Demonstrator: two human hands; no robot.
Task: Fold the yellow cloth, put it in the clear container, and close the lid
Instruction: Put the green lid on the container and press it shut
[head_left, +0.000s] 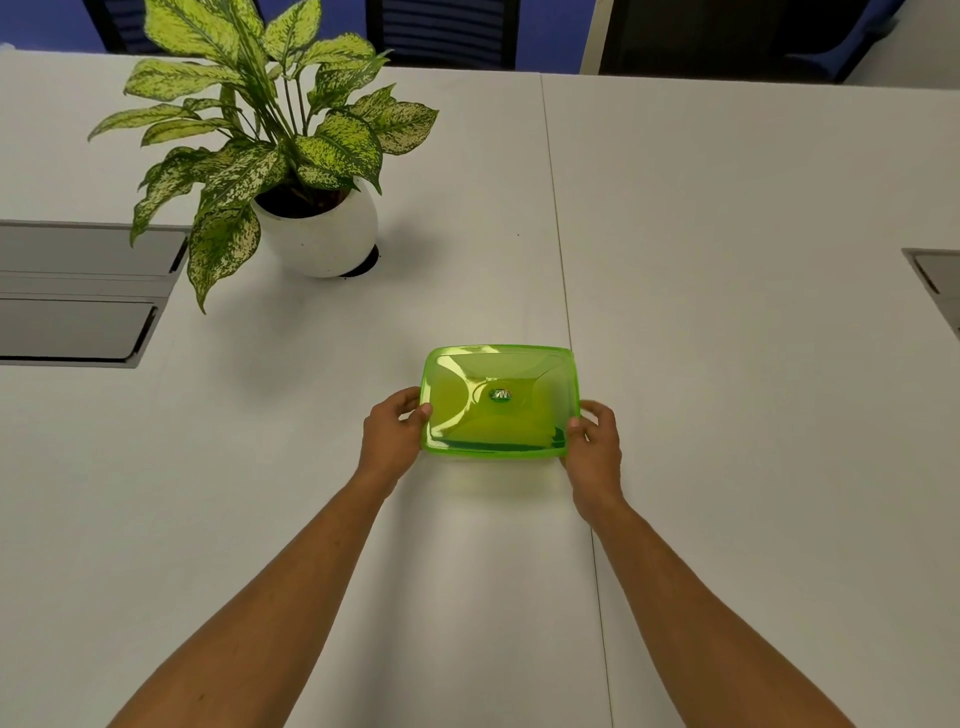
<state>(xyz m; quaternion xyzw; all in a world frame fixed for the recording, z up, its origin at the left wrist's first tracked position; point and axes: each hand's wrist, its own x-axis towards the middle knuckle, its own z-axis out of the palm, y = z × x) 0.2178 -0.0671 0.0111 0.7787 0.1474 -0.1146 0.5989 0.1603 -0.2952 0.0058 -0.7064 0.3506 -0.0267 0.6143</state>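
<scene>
A rectangular container with a translucent green lid (501, 364) sits on the white table (727, 312) in front of me. The lid lies on top of it, and a yellowish shape shows dimly through the lid; I cannot tell for sure that it is the cloth. My left hand (392, 434) grips the container's left edge, thumb on the lid. My right hand (597, 441) grips the right edge the same way. The container's clear walls are mostly hidden under the lid.
A potted plant (317, 228) with speckled leaves stands at the back left. Grey cable hatches are set into the table at far left (78, 296) and far right (935, 280). A seam in the table (563, 260) runs front to back. Chairs stand beyond the far edge.
</scene>
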